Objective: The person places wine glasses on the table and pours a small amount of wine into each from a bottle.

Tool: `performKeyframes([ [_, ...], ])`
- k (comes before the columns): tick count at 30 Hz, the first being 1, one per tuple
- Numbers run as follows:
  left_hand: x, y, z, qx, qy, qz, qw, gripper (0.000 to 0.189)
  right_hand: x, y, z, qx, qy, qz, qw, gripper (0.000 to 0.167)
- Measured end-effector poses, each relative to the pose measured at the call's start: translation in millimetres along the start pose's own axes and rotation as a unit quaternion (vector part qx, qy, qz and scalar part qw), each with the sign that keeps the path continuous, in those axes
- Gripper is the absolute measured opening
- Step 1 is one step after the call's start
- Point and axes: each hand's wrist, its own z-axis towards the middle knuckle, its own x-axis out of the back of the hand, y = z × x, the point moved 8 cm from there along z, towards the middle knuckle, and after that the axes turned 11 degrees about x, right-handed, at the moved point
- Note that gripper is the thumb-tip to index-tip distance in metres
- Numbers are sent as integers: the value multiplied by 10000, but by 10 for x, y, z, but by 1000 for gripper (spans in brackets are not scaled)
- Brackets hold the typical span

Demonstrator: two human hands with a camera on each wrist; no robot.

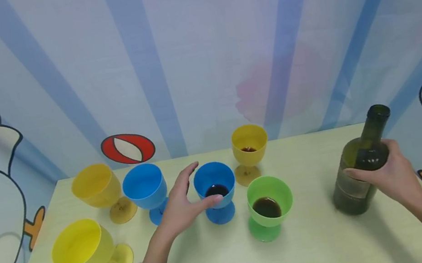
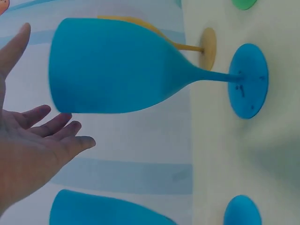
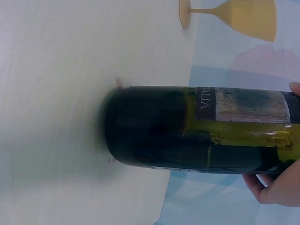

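My left hand (image 1: pixel 183 205), thumb and fingers spread apart, is at the blue goblet (image 1: pixel 215 177) that has dark liquid inside. In the left wrist view the same blue goblet (image 2: pixel 117 65) stands beside the extended fingers (image 2: pixel 70 138), which are not curled round it. A dark green wine bottle (image 1: pixel 354 196) is upright at the right, and my right hand (image 1: pixel 393 171) grips its upper body below the neck. The right wrist view shows the bottle (image 3: pixel 154 126) with its label, its base close over the table. Right of the blue goblet stands a green goblet (image 1: pixel 267 187) holding dark liquid.
Behind the green goblet stands a yellow goblet (image 1: pixel 249 146) with a little dark liquid. To the left are a second blue goblet (image 1: pixel 144 188) and two yellow goblets (image 1: pixel 97 186), (image 1: pixel 84 248). A printed cloth (image 1: pixel 199 59) hangs behind the pale table (image 1: pixel 317 252).
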Motion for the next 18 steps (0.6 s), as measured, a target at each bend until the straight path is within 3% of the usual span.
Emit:
performKeyframes([
  [6, 232, 101, -113, -190, 246, 298, 9991, 83, 9, 23, -25, -13, 34, 11, 10000, 95],
  [12, 576, 184, -222, -304, 559, 463, 9969, 79, 35, 40, -47, 7, 134, -9, 9999, 93],
  [18, 845, 162, -275, -72, 830, 373, 9958, 78, 36, 44, -55, -42, 158, 116, 9998, 93],
])
